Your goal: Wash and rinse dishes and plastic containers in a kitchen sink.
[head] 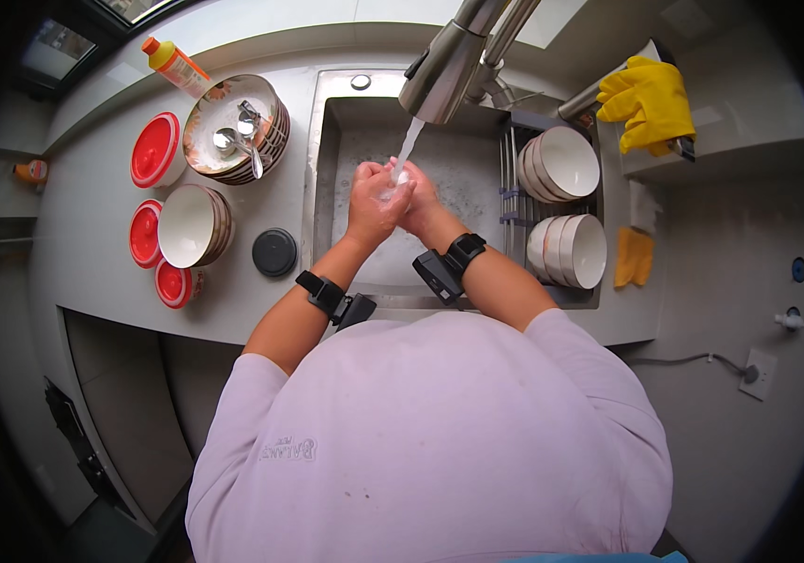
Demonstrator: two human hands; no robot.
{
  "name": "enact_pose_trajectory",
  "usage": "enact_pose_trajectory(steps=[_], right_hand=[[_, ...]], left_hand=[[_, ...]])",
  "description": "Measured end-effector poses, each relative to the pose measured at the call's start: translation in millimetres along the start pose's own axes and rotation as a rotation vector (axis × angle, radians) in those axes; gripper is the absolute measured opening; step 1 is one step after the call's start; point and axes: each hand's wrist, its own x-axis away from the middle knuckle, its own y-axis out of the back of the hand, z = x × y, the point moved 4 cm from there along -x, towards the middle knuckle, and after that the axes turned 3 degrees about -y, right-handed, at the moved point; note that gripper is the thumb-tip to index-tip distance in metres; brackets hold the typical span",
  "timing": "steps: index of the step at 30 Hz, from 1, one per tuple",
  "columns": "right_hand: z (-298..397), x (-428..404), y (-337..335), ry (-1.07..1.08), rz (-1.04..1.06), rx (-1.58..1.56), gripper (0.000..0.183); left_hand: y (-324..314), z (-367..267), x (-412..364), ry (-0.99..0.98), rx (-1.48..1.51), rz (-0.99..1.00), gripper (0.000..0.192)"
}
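My left hand (pixel 375 204) and my right hand (pixel 422 200) meet over the stainless steel sink (pixel 437 271), cupped together with fingers curled. A stream of running water (pixel 410 144) from the pull-down faucet head (pixel 437 81) falls between them. Something whitish shows where the water lands; whether it is splash or a small object I cannot tell. Each wrist wears a black strap with a small device. To the right in the sink, a drying rack (pixel 509 211) carries a rear stack of white bowls (pixel 569 163) and a front stack of bowls (pixel 583 251).
Left of the sink stand stacked plates (pixel 206 116) topped with spoons, stacked bowls (pixel 187 225), red-lidded containers (pixel 154 151), a black round lid (pixel 274 252) and a yellow bottle (pixel 175 67). Yellow rubber gloves (pixel 648 105) hang at right, above an orange cloth (pixel 633 257).
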Motion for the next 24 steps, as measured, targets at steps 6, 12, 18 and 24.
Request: enact_pose_trajectory(steps=[6, 12, 18, 24], right_hand=[[-19.4, 35.8, -19.9, -0.334, 0.098, 0.045, 0.030], [3.5, 28.5, -20.7, -0.158, 0.176, -0.087, 0.040], [-7.9, 11.7, -7.2, -0.154, 0.109, -0.137, 0.036], [-8.4, 12.4, -7.3, 0.020, -0.237, 0.061, 0.031]], left_hand=[[7.3, -7.4, -7.0, -0.034, 0.086, -0.033, 0.020], [20.1, -33.4, 3.4, -0.356, -0.312, 0.271, 0.046], [10.9, -27.2, 3.0, -0.373, -0.333, 0.260, 0.036], [-4.0, -7.4, 8.4, -0.074, -0.051, 0.116, 0.023]])
